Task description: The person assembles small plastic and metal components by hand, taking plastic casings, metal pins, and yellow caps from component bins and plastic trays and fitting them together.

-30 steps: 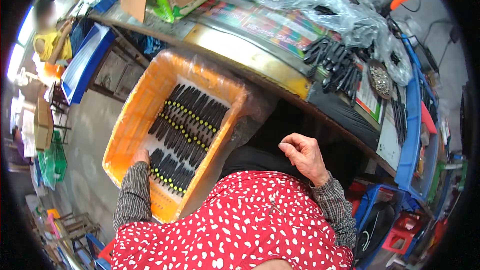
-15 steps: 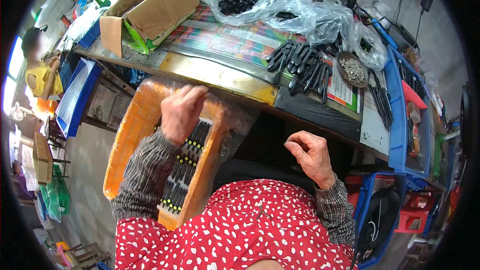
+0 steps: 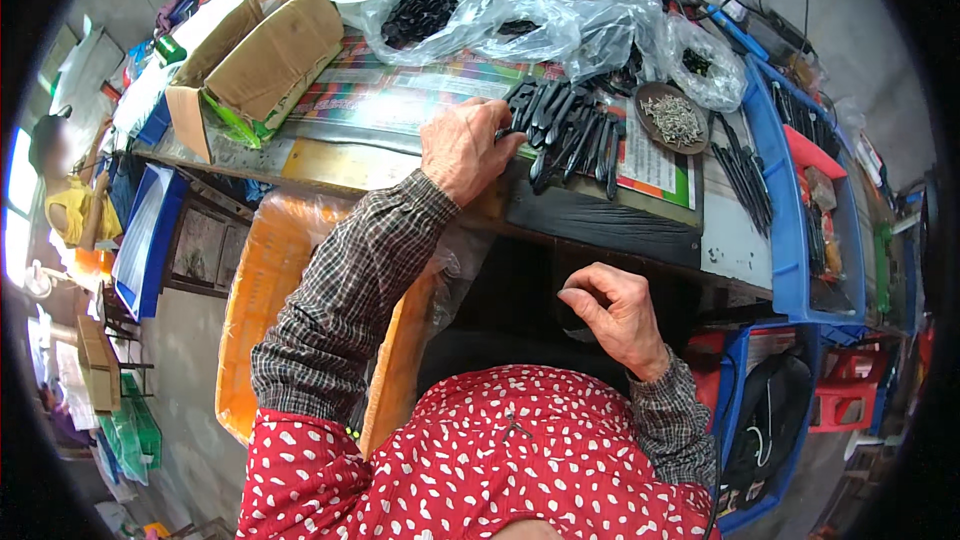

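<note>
My left hand point(image 3: 463, 152) reaches over the table edge to the left end of a pile of slim black plastic handles point(image 3: 570, 135). Its thumb and fingers close around the end of one black handle there; the fingertips are partly hidden. In front of my body, below the table edge, my right hand point(image 3: 618, 312) is held with curled fingers and the thumb against the forefinger. What it pinches, if anything, is not visible. Under my left forearm stands an orange plastic crate point(image 3: 262, 310) lined with clear film; the sleeve covers most of its inside.
A round dish of small metal screws point(image 3: 672, 120) sits right of the pile, near more black handles point(image 3: 742, 180). Clear bags of black parts point(image 3: 425, 15) lie behind. An open cardboard box point(image 3: 275, 60) stands left, a blue tray point(image 3: 790, 230) right. Another person point(image 3: 75, 205) sits far left.
My left hand has moved from above the orange crate up and right to the pile of black handles. My right hand stays nearly in place. The view has shifted slightly.
</note>
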Demonstrator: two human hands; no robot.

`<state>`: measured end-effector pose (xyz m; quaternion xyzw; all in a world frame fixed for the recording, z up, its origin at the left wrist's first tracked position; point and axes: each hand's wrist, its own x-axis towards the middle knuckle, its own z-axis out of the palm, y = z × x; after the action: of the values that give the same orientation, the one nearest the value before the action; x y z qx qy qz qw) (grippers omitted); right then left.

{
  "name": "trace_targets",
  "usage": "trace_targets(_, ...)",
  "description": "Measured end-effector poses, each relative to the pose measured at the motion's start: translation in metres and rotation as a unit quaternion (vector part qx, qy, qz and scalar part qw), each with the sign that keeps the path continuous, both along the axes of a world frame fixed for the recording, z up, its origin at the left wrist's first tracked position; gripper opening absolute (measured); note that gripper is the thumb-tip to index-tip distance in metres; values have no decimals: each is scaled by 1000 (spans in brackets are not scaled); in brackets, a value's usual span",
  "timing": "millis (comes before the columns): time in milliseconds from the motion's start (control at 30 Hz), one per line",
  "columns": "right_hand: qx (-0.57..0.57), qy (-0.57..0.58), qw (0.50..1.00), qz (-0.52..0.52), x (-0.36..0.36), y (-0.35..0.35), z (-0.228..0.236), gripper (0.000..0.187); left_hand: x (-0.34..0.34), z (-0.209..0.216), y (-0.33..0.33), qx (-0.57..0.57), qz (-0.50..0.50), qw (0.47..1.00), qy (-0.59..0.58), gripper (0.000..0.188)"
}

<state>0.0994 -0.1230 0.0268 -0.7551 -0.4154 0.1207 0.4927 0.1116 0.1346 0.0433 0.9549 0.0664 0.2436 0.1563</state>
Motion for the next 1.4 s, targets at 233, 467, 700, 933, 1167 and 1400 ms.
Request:
trace_targets(233, -11, 17, 1000, 13, 4, -2, -3, 18, 17, -1, 2, 28, -2, 999, 38, 29)
trace_targets(467, 5, -12, 1000, 5, 14, -9, 9, 19, 21, 3, -4, 47, 38, 997, 50, 18)
trace_targets(700, 19, -55, 997, -55, 37, -32, 28, 16, 20, -3, -10, 58, 73, 995, 15, 15)
trace_targets(933, -71, -284, 905, -308, 102, -72, 21, 14, 2, -1, -10, -91, 55, 991, -80, 11)
trace_targets(1167, -215, -380, 819, -372, 158, -99, 1, 14, -20, 11, -23, -442, -33, 893, -78, 6)
trace_targets(1400, -259, -344, 816, -386, 160, -89, 1, 18, -31, 4, -30, -603, -79, 790, -79, 8)
